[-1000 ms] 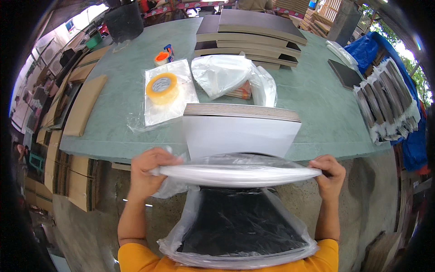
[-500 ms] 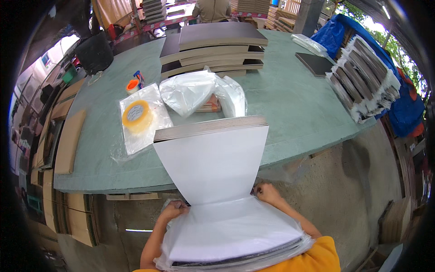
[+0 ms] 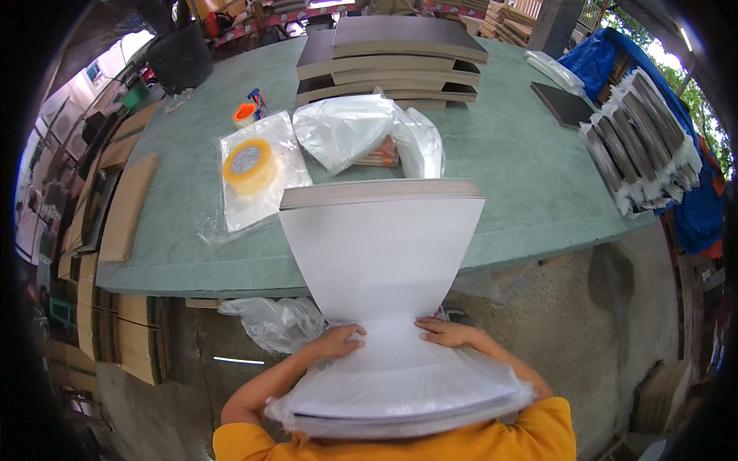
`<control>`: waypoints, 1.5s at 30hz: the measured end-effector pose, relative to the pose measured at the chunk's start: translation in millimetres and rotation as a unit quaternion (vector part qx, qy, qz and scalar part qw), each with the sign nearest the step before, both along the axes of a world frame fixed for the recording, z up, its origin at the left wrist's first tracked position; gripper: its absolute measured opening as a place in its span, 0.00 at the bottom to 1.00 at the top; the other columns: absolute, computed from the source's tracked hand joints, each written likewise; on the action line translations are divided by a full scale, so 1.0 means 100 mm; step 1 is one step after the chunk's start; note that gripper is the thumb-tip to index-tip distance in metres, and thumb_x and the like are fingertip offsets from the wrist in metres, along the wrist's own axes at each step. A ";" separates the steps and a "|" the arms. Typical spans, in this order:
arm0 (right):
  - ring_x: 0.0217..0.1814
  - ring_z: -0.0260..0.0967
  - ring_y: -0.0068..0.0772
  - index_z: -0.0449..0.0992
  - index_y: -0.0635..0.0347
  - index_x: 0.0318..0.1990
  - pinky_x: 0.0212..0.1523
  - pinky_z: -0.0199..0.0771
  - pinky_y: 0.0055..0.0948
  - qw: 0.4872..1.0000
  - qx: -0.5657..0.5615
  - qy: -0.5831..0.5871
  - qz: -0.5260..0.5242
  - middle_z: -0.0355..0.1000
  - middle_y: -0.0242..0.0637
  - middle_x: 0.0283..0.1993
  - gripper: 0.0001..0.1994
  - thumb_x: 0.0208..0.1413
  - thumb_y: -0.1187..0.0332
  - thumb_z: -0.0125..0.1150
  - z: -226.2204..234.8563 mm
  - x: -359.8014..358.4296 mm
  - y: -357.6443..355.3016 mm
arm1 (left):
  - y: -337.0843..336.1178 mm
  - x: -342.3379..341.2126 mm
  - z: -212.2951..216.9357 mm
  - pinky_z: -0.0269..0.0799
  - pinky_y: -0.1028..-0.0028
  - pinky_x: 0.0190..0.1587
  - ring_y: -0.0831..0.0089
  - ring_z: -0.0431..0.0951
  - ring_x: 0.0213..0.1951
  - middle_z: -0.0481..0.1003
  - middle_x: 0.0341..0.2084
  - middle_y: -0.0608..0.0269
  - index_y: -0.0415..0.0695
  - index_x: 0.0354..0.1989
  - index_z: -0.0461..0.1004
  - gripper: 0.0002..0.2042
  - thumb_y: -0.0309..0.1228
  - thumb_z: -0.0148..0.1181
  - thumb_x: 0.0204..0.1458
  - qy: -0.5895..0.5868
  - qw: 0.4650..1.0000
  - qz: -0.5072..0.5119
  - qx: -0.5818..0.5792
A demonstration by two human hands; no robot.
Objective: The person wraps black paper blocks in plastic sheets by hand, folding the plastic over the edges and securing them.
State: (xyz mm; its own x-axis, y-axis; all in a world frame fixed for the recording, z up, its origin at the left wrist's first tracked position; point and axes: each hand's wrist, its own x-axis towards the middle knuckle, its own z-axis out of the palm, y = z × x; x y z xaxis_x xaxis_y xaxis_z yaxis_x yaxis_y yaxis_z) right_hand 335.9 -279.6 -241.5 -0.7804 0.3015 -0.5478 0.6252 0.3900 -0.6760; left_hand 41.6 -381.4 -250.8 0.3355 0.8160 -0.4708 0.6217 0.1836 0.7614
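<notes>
Standing against the table edge, a thick stack of white-faced boards (image 3: 382,253) leans toward me. A clear plastic bag (image 3: 400,388) covers its near end and bunches in creases at the middle. My left hand (image 3: 339,341) holds the bag's creased plastic at the left side of the stack, thumb toward me. At the right side, my right hand (image 3: 447,333) grips the same plastic, with its fingers pointing inward. The bag's near end rests against my yellow shirt. Some fingertips are hard to make out against the film.
On the green table (image 3: 530,154) lie folded plastic bags (image 3: 346,127), a clear tape roll (image 3: 250,165), an orange tape roll (image 3: 244,115) and stacked dark boards (image 3: 407,38). Wrapped boards (image 3: 642,138) lean at right. Cardboard (image 3: 127,207) stands at left; loose plastic (image 3: 280,323) hangs below the table.
Both hands have moved inward from the stack's side edges onto the creased plastic. The bag's gathered part sits a little farther up the boards. My view has shifted, and loose plastic shows at left.
</notes>
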 end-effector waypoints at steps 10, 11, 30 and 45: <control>0.38 0.66 0.21 0.68 0.67 0.41 0.41 0.65 0.20 0.855 -0.214 0.418 -0.218 0.69 0.34 0.34 0.15 0.46 0.70 0.59 2.02 -0.87 0.30 | 0.92 0.31 2.34 0.61 0.73 0.43 0.73 0.65 0.38 0.65 0.38 0.60 0.39 0.53 0.57 0.26 0.41 0.52 0.49 -0.333 0.877 0.082 0.337; 0.37 0.65 0.20 0.68 0.66 0.41 0.40 0.65 0.20 0.842 -0.205 0.448 -0.220 0.69 0.33 0.34 0.14 0.45 0.72 0.58 2.02 -0.85 0.32 | 0.91 0.25 2.35 0.61 0.73 0.43 0.73 0.65 0.39 0.65 0.39 0.59 0.39 0.54 0.55 0.27 0.40 0.52 0.49 -0.312 0.875 0.087 0.359; 0.39 0.62 0.26 0.72 0.62 0.38 0.40 0.61 0.24 0.838 0.091 0.431 -0.321 0.67 0.34 0.36 0.22 0.33 0.63 0.68 1.86 -0.41 0.46 | 0.78 0.23 2.12 0.63 0.81 0.37 0.80 0.68 0.33 0.71 0.31 0.61 0.39 0.45 0.61 0.24 0.27 0.63 0.38 -0.229 0.933 0.201 0.193; 0.37 0.62 0.17 0.64 0.64 0.43 0.34 0.62 0.17 0.796 -0.211 0.435 -0.363 0.66 0.31 0.37 0.22 0.37 0.76 0.64 1.85 -0.52 0.23 | 0.93 0.43 2.15 0.63 0.81 0.36 0.81 0.68 0.29 0.69 0.23 0.65 0.41 0.54 0.50 0.30 0.25 0.59 0.43 -0.356 0.912 0.184 0.086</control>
State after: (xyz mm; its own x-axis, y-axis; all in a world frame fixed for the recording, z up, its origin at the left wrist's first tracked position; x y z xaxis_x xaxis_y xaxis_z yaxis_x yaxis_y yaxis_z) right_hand 283.6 -256.3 -56.3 -0.6236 0.7790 -0.0659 -0.1949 -0.2365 -0.9519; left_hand 84.9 -288.6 -35.8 0.1948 0.9762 -0.0956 -0.1204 0.1205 0.9854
